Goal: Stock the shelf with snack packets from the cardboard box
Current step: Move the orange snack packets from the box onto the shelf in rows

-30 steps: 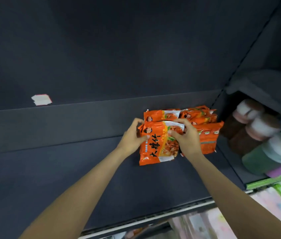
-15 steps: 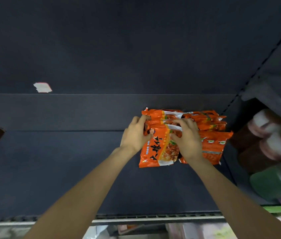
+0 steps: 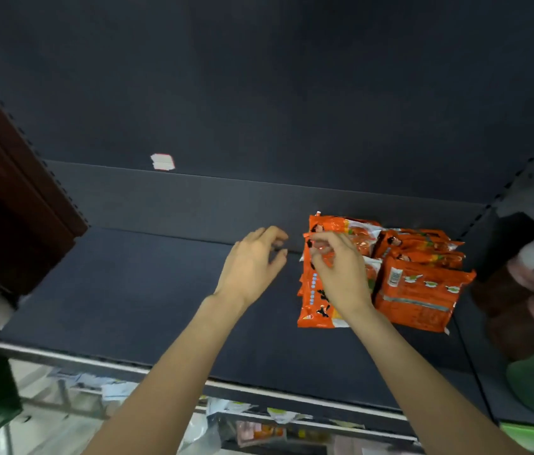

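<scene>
Snack packets [image 3: 387, 267] lie on the dark shelf [image 3: 160, 297], at its right end.
You see two orange stacks side by side; your right hand [image 3: 341, 274] pinches the left stack's top edge, your left hand [image 3: 252, 264] hovers loosely open beside it.

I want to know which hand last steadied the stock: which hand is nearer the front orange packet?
Right. The right hand lies over the front orange packet, fingers at its top edge; the left hand hangs open beside it, apart.
</scene>
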Motion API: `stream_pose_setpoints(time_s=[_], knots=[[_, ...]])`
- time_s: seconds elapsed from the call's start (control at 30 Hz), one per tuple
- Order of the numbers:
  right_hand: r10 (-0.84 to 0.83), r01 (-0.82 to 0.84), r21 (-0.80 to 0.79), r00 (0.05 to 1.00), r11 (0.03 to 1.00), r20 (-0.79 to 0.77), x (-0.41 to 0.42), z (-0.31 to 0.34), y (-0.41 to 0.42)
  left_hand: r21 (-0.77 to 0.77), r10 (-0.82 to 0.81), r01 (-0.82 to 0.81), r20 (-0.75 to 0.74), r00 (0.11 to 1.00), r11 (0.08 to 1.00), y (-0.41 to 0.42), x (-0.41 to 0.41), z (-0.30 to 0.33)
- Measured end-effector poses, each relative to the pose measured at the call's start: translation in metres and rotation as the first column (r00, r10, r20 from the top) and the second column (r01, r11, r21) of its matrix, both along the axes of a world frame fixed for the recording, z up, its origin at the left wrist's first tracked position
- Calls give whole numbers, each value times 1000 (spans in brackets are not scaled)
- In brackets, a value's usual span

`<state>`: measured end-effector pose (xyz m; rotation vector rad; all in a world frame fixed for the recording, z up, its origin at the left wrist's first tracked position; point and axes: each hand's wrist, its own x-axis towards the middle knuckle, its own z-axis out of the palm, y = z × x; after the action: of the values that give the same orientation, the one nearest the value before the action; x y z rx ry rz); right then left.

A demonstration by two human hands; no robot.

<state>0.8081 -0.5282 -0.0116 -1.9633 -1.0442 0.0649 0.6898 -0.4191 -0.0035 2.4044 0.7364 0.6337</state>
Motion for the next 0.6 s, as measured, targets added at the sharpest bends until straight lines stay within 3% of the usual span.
stream_pose_setpoints(time_s=[0.2, 0.6], knots=[[158, -157, 45, 987, 987, -17, -99, 15, 54, -85, 205, -197, 99, 974, 977, 33, -120, 11], [451, -462, -107, 886, 881, -108, -401, 16, 186, -210, 521, -497, 75, 850, 842, 135, -467, 15]])
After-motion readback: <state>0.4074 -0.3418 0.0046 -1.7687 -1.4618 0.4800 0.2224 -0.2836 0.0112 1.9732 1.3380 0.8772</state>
